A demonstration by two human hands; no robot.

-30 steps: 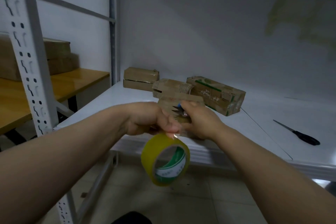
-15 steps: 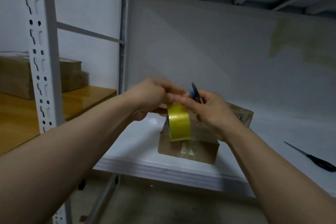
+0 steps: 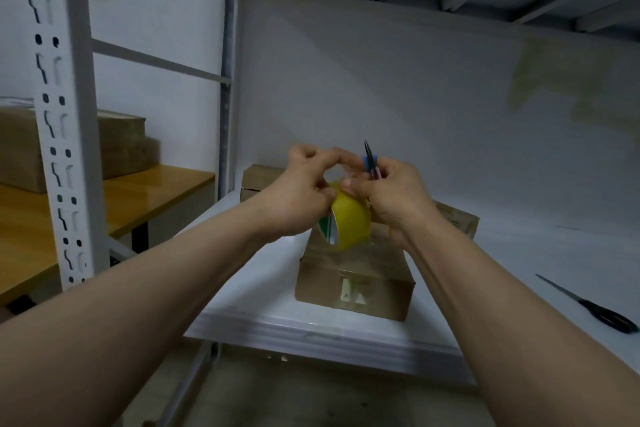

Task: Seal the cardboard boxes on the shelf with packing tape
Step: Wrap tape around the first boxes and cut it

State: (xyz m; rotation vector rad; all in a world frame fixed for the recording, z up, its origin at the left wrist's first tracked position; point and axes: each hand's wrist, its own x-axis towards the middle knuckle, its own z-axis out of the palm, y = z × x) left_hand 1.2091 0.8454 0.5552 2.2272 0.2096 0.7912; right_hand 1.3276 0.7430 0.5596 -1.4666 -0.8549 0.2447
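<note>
A brown cardboard box [image 3: 353, 284] stands at the front edge of the white metal shelf [image 3: 249, 308], its near face turned to the camera. Directly above that box, held in the air between both hands, is the yellow roll of packing tape [image 3: 351, 224], turned nearly edge-on so that a strip of its green-and-white inner label shows. The left hand [image 3: 299, 192] is at the roll's left side, fingers curled and pinching at its top rim, with the forefinger arching over toward the other hand. The right hand [image 3: 393, 196] is at the roll's right side, thumb pressed on top of the yellow band and the other fingers curled round a small blue-and-dark pointed tool [image 3: 369, 160] that sticks up out of the fist. Behind the box to its left lies a second cardboard box [image 3: 256, 177], and behind it to the right a third cardboard box [image 3: 457, 222] — both partly hidden by the arms. Well to the right of the box, on the same shelf, lie black-handled scissors [image 3: 604, 314]. Far to its left, past a white perforated upright post [image 3: 59, 121], a wooden desk [image 3: 156, 191] carries stacked brown cartons [image 3: 121, 146].
</note>
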